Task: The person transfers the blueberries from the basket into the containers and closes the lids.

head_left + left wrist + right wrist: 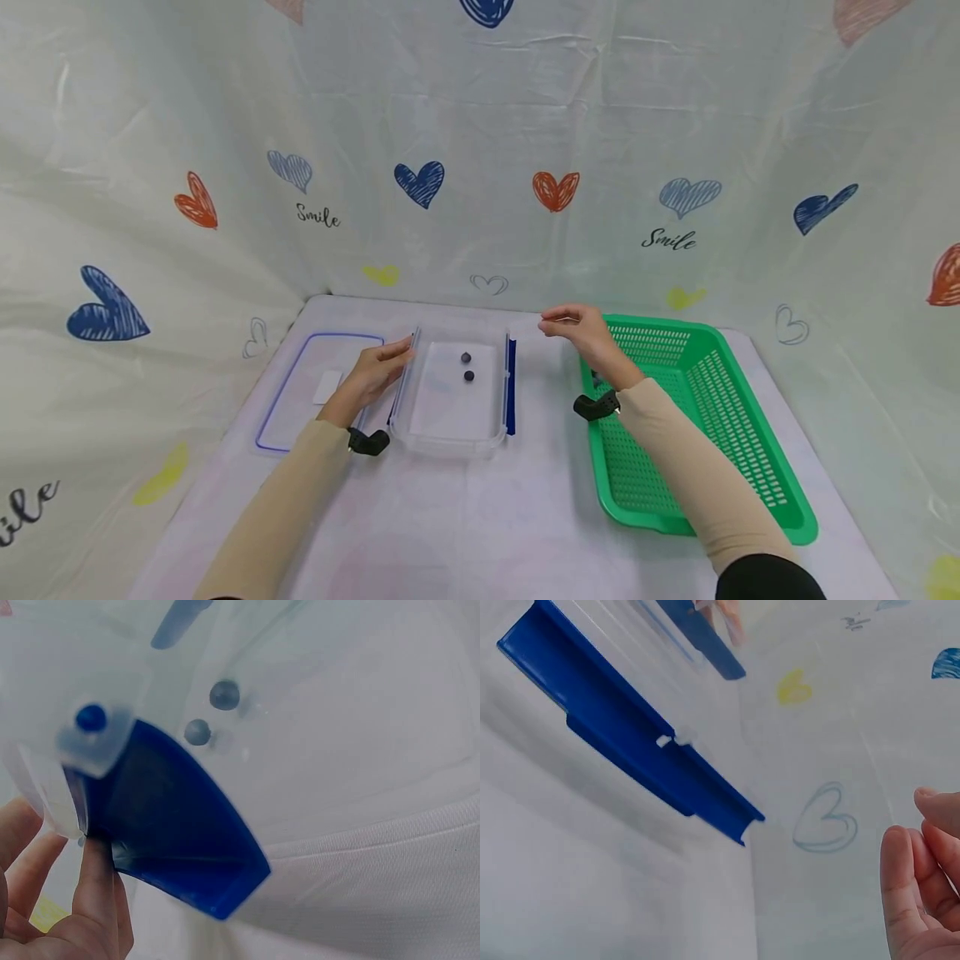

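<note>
A clear plastic box [450,437] with blue side latches [512,387] stands in the middle of the table. On its floor lie two small dark round things, one [468,377] nearer than the other [466,357]; they look like blueberries. My left hand [372,375] touches the box's left wall near the far end, fingers nearly straight. In the left wrist view its fingertips meet a hanging blue latch [172,825]. My right hand [581,329] hovers between the box and the green basket [611,508], thumb and fingers slightly apart. Nothing shows between them.
A clear lid [288,379] with a blue edge and a white label [327,387] lies flat left of the box. The basket has perforated sides; a small greyish thing at its left wall is partly hidden by my right arm. A heart-printed curtain [487,108] encloses the table.
</note>
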A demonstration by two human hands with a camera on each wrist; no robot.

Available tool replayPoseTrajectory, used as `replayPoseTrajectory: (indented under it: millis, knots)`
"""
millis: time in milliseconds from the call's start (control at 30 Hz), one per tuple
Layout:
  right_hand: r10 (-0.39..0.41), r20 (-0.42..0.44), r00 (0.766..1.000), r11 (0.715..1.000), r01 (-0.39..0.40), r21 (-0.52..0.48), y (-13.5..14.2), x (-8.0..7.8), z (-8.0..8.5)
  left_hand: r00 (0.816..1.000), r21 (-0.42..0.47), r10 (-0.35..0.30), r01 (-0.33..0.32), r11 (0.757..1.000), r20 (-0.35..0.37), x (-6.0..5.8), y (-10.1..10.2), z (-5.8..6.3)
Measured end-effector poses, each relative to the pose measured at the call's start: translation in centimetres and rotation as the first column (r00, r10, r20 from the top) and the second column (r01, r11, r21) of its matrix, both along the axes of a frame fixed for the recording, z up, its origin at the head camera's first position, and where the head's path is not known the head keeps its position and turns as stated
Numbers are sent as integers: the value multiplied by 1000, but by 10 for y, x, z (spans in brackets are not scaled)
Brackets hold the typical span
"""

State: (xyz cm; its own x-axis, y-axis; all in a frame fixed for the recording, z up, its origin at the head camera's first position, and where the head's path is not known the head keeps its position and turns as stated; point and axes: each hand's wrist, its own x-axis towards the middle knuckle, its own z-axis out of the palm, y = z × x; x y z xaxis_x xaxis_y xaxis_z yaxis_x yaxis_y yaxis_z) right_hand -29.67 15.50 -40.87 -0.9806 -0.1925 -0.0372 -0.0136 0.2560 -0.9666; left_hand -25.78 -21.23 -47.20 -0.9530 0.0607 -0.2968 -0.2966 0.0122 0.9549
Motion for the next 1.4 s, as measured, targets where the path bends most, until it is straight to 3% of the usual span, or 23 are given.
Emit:
replayPoseTrajectory:
  millis: [400, 733, 1033, 1400]
  knots:
    - [-17, -13, 1000, 998, 16, -65, 44, 1, -3, 1000, 3, 1, -1, 1000, -1, 0, 1, 1]
    - [-78, -27, 997, 997, 77, -21, 78, 7, -8, 1000, -2, 0, 1, 1000, 7, 0, 1, 0]
    - [-96, -30, 995, 995, 96, 6, 107, 10, -20, 999, -10, -16, 16, 1000, -37, 4, -1, -1]
    - [-123, -12, 992, 990, 124, 72, 130, 9, -35, 1000, -6, -13, 13, 1000, 5, -1, 0, 0]
